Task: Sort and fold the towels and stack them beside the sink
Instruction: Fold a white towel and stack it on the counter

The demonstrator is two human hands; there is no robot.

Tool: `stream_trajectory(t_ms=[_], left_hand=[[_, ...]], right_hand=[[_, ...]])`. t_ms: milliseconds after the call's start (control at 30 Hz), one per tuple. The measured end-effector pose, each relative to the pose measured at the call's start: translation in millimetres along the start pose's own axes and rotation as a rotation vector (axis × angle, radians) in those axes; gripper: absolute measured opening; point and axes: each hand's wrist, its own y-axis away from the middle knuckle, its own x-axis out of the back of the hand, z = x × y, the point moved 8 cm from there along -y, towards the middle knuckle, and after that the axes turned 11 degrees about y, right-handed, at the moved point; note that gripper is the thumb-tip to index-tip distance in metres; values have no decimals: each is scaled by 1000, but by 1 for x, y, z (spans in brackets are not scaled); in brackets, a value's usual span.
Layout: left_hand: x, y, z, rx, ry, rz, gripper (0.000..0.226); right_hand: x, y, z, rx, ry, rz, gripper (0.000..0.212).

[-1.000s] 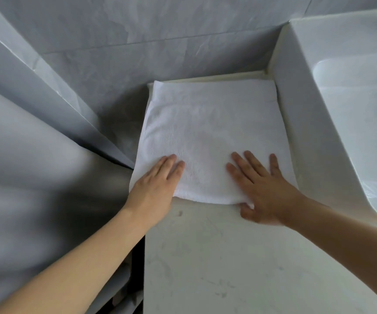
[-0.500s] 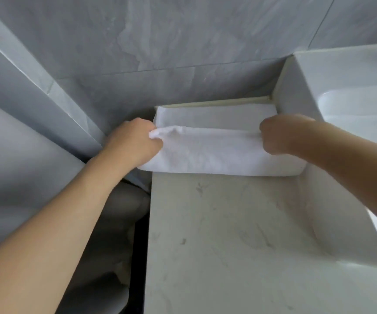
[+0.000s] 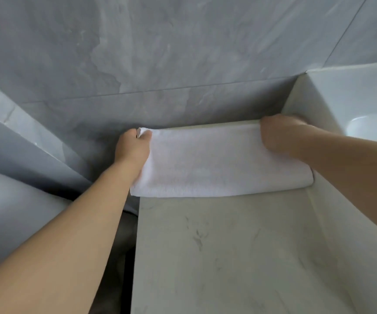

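Left hand [image 3: 133, 147]: pinching towel's [image 3: 223, 162] far left corner
Right hand [image 3: 278, 134]: gripping its far right corner
Towel: folded, between both hands, on tabletop [image 3: 228, 257]

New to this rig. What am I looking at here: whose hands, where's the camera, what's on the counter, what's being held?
No robot here: a person works bare-handed, and one wide-angle camera on their head looks forward and down, so the arms come in from the bottom. The pale stone counter runs up to a grey tiled wall, with the white sink on the right. One white towel lies folded on the counter against the wall. The left hand pinches its far left corner; the right hand grips its far right end beside the sink.
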Motion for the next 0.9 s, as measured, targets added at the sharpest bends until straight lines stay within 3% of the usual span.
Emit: stream_trajectory(t_ms=[200,467,833,900], left_hand=[[-10,7,20,-158,-200,-40,47],[-12,10,23,-160,-273,76,36],[-11,-1,15,-106,-317,168,30],[-10,-1,15,-94,-308,172,29]], right_hand=[[-2,-11,-4,60,214,-33,38],[2,-21,3,10,406,137,35],[4,-8,5,56,324,347,31],[10,-3,5,70,232,460,23]])
